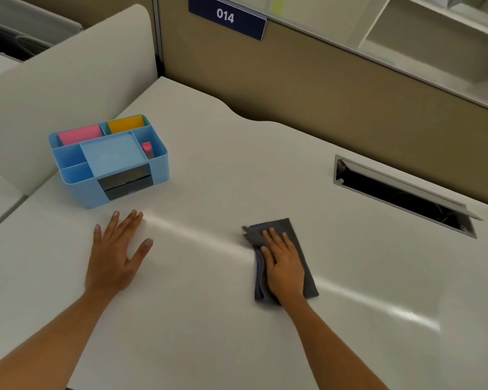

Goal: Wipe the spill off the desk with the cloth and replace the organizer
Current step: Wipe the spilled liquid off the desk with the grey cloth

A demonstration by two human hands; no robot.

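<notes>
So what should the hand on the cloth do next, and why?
Probably slide the cloth sideways across the desk toward the left hand. The right hand already lies flat on the folded cloth, and the blue organizer stands off to the left, so the middle is free to wipe. No spill is clearly visible, only glare.

The right hand (283,267) presses flat on the cloth (299,243); the left hand (116,254) lies flat on the desk (237,170) near the organizer (110,161).
</notes>
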